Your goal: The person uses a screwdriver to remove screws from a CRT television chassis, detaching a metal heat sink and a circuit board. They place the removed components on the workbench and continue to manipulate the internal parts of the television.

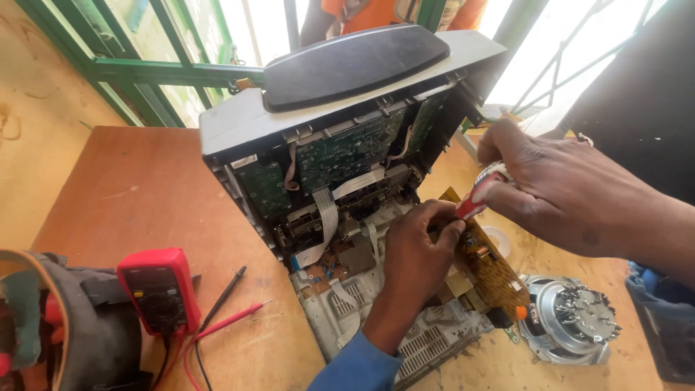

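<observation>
carefully, my right hand (572, 192) grips the screwdriver (479, 194), my left hand (414, 250) pinching, seemingly, the tip; slipping could gouge the circuit board (496, 271).

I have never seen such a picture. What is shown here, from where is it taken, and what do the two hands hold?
The single picture comes from a camera on a person's head, looking down at a wooden table. On it stands an opened electronic device with green circuit boards showing. The right hand grips a screwdriver with a red and white handle. The left hand rests inside the device on a yellowish board. Beside them lie a red multimeter with its probes, a loudspeaker and a bag.
</observation>
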